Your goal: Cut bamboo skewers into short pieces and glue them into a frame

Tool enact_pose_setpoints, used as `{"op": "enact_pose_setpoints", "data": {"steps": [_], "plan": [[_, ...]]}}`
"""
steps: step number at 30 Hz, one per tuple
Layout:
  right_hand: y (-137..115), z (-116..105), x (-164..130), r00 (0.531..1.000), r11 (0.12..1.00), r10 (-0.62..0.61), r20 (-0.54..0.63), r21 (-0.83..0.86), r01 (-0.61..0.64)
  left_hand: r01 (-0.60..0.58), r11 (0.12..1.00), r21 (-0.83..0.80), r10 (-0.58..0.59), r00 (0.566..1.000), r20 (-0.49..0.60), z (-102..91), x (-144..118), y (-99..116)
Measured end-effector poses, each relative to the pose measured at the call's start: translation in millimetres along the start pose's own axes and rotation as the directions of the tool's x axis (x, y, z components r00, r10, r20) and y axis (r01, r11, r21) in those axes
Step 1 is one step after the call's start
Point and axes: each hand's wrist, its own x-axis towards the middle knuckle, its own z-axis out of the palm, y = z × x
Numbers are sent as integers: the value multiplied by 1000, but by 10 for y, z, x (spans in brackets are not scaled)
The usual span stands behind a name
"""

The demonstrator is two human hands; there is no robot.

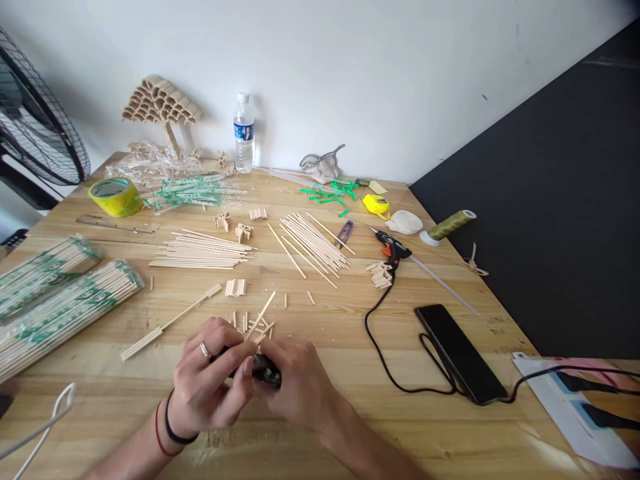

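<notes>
At the 6 o'clock edge of the table [450, 427], the left hand [210, 383] and the right hand [295, 387] meet, and both have their grip closed on a small black tool [265, 370] held between them. A thin wooden stick [260, 317] points out from the left fingers toward 1 o'clock. Short cut stick pieces [250, 323] lie just beyond the hands at 12 o'clock, and a glue gun [393, 248] lies well apart at 2 o'clock.

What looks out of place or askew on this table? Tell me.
Nothing is damaged or spilled. Short cut stick pieces lie scattered loosely by the hands, the green thread spool lies tipped on its side, and green scraps litter the far edge.
</notes>
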Motion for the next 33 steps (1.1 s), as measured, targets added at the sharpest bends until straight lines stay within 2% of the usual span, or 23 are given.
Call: {"op": "enact_pose_setpoints", "data": {"steps": [3, 6, 8, 11, 14, 17, 20, 23, 25, 28, 30, 33], "plan": [[7, -31, 8, 1000, 999, 22, 18, 29, -22, 131, 989, -61, -130, 991, 15, -5, -35, 0], [24, -65, 12, 999, 998, 32, 7, 59, -33, 371, 909, -192, -355, 928, 114, -32, -31, 9], [44, -80, 17, 999, 996, 34, -15, 84, -33, 510, 804, -307, -449, 858, 248, -54, 6, 13], [75, -79, 28, 998, 992, 28, -48, 128, -21, 656, 612, -441, -493, 753, 436, -71, 73, 0], [81, -58, 35, 998, 987, 7, -63, 161, 3, 704, 412, -579, -473, 708, 525, -60, 94, -34], [53, -43, 38, 997, 978, -39, -61, 204, 51, 691, 238, -682, -408, 709, 575, -31, 64, -60], [25, -44, 40, 996, 964, -74, -47, 252, 84, 667, 136, -732, -369, 720, 588, -1, 22, -48], [21, -44, 41, 997, 961, -63, -38, 267, 71, 616, 56, -786, -372, 743, 556, 20, 7, -14], [23, -36, 40, 998, 951, -60, -34, 302, 68, 572, 48, -819, -345, 779, 524, 25, 20, -5], [12, -20, 36, 996, 910, -81, -22, 406, 83, 544, 74, -836, -230, 825, 516, 16, 61, -24], [0, -10, 34, 997, 894, -73, -20, 443, 75, 566, 70, -822, -184, 817, 547, 9, 87, -38], [-9, 2, 34, 998, 912, -64, -26, 404, 69, 607, 38, -794, -207, 782, 588, 16, 95, -24]]}}
